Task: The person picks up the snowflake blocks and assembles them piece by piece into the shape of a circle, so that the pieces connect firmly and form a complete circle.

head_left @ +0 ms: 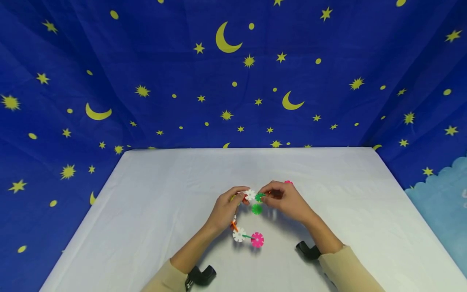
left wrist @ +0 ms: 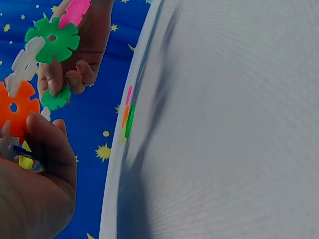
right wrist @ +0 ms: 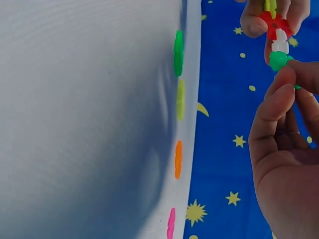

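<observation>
The right hand [head_left: 287,200] pinches a little green disc [head_left: 259,197] just to its left, right beside the white disc [head_left: 250,194] on the curvy chain [head_left: 238,235] the left hand [head_left: 223,209] pinches, and I can't tell if the discs are joined

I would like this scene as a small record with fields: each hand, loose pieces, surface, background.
Left hand: holds a chain of multicoloured notched plastic discs
Right hand: pinches a green notched plastic disc beside the chain's white disc
Whether joined: not clear
Loose plastic discs: bright-green disc, yellow disc, orange disc, pink disc
Surface: white cloth
Background: blue star-patterned fabric
</observation>
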`<act>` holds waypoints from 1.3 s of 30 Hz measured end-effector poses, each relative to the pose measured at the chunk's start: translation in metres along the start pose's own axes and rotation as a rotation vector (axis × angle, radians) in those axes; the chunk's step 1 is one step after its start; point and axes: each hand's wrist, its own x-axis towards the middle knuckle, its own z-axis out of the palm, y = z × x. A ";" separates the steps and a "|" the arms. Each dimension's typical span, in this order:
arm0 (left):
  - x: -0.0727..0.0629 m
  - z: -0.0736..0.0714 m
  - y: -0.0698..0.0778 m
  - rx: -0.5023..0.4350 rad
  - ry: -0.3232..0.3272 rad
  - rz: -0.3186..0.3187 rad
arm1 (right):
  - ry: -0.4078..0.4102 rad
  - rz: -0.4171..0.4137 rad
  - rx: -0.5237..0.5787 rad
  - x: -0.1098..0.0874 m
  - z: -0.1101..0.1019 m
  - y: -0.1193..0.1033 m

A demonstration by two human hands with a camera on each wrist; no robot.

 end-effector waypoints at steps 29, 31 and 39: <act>-0.020 0.002 0.036 0.067 -0.064 0.035 | 0.108 -0.118 -0.071 -0.006 0.015 -0.014; -0.018 0.003 0.031 0.071 -0.041 0.030 | 0.112 -0.113 -0.076 -0.005 0.015 -0.004; -0.005 0.006 -0.003 -0.061 0.037 0.049 | 0.094 -0.068 -0.103 -0.003 0.015 -0.005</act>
